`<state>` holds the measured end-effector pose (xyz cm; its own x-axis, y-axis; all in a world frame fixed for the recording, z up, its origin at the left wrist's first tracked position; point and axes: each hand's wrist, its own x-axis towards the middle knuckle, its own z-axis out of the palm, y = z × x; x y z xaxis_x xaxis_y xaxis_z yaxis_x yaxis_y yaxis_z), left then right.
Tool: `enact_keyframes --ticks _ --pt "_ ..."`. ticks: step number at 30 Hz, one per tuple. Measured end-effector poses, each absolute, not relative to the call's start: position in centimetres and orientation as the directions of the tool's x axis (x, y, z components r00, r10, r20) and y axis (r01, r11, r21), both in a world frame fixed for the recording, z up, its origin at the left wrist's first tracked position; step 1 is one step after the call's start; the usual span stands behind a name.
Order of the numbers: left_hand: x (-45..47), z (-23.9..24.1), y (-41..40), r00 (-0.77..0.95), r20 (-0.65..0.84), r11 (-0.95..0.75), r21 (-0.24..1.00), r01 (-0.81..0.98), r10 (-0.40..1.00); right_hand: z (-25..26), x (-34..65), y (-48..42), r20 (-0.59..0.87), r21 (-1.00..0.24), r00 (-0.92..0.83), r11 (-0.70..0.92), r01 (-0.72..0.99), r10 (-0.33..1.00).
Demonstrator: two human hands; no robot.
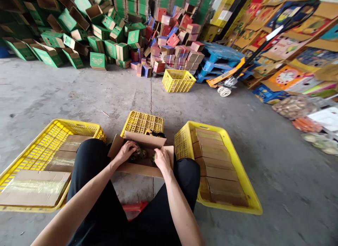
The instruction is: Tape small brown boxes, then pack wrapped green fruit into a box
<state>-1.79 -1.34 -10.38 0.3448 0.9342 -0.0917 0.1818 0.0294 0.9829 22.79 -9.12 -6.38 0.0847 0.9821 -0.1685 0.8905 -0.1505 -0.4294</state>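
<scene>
An open brown cardboard box [144, 142] rests between my knees, its flaps folded out. Dark green and brown lumps [139, 154] lie inside it. My left hand [126, 151] reaches into the box from the left, fingers curled over the lumps. My right hand [161, 159] sits at the right side of the box, fingers bent down onto its contents. What either hand grips is hidden. A yellow plastic crate [142, 122] stands upside down just beyond the box.
A yellow crate [237, 168] on my right holds sealed brown boxes. Another yellow crate [39, 147] on my left holds taped boxes. Heaps of green and red cartons [105, 34], a yellow basket [178, 80], blue pallets and a pallet jack [227, 82] stand farther back.
</scene>
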Motion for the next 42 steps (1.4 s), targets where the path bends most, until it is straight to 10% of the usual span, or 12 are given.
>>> enact_keyframes --ticks 7,13,42 --pt "-2.5 -8.9 -1.0 0.381 -0.331 0.429 0.879 -0.208 0.863 -7.4 20.3 -7.7 -0.123 -0.634 -0.188 0.068 0.770 0.974" --pt "-2.0 -8.6 -1.3 0.541 -0.436 0.644 0.711 -0.284 0.720 -6.0 19.5 -8.1 -0.046 -0.942 -0.145 0.005 0.337 0.988" --pt "-1.0 -7.2 -2.0 0.516 -0.365 0.567 0.762 -0.313 0.775 -3.8 20.6 -9.8 -0.247 -0.969 -0.151 -0.245 0.036 0.957"
